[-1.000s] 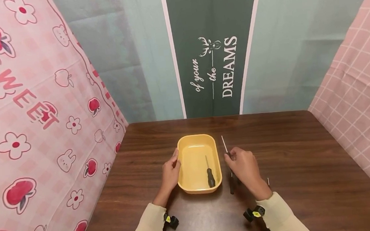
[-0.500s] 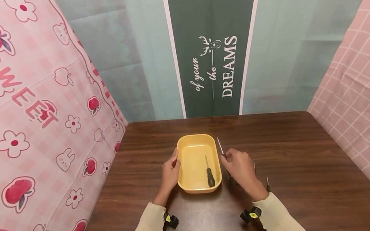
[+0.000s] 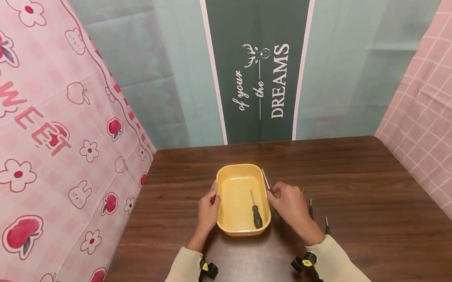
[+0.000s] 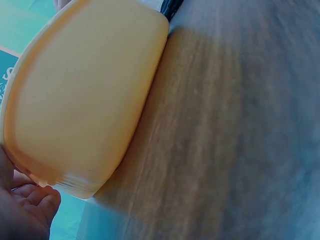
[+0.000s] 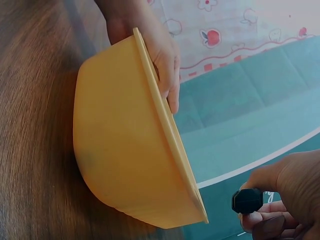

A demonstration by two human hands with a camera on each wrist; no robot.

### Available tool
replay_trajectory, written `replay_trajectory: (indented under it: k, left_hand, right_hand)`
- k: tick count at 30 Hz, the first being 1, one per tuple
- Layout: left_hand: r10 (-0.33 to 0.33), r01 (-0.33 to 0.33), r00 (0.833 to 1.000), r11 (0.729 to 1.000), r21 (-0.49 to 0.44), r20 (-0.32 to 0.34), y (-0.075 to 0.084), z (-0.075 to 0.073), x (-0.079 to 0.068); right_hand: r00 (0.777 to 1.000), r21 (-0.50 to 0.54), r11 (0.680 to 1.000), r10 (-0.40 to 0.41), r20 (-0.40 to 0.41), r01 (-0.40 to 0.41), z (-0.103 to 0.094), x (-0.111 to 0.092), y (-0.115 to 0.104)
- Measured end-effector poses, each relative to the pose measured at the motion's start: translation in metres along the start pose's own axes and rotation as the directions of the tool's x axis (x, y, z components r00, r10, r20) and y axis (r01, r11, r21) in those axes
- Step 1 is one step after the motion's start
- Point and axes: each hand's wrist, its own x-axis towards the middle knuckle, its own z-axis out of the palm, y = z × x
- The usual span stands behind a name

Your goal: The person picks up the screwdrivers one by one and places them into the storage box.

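A yellow plastic tray (image 3: pixel 233 203) sits on the table, and a screwdriver (image 3: pixel 256 215) with a black handle lies inside by its right wall. My left hand (image 3: pixel 208 210) holds the tray's left side, thumb at the rim. Just beyond the right rim, my right hand (image 3: pixel 291 201) pinches a second screwdriver (image 3: pixel 266 180), its thin metal shaft pointing away from me. In the right wrist view the butt of its black handle (image 5: pixel 247 201) shows between thumb and fingers; the rest of the handle is hidden.
On the dark wooden table (image 3: pixel 376 199), partly behind my right hand and wrist, lie more dark-handled tools with metal tips, one tool (image 3: pixel 310 207) beside the hand and another tool (image 3: pixel 327 227) near the cuff. A green cloth backdrop (image 3: pixel 262 88) hangs behind the table.
My right hand has moved left with the screwdriver, up to the tray's right rim, uncovering tools on the table behind it. My left hand and the tray have stayed put.
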Motion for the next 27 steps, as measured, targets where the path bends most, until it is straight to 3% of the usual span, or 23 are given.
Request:
replay_trajectory:
  k: [9,16,27]
  left_hand:
    - [0.003,-0.003,1.0,1.0,0.003,0.0,0.002,0.002,0.001]
    - [0.019,-0.018,1.0,1.0,-0.01,0.023,0.035,-0.005,-0.005]
    - [0.015,-0.015,1.0,0.999,-0.034,0.016,0.042,-0.006,-0.009]
  right_hand:
    - [1.0,-0.002,1.0,0.015,0.007,-0.015,0.003,0.001,-0.003]
    - [0.999,0.009,1.0,0.029,0.034,-0.03,0.005,-0.001,-0.006]
    - [0.999,0.041,0.999,0.026,0.038,-0.028,0.014,-0.004,-0.008]
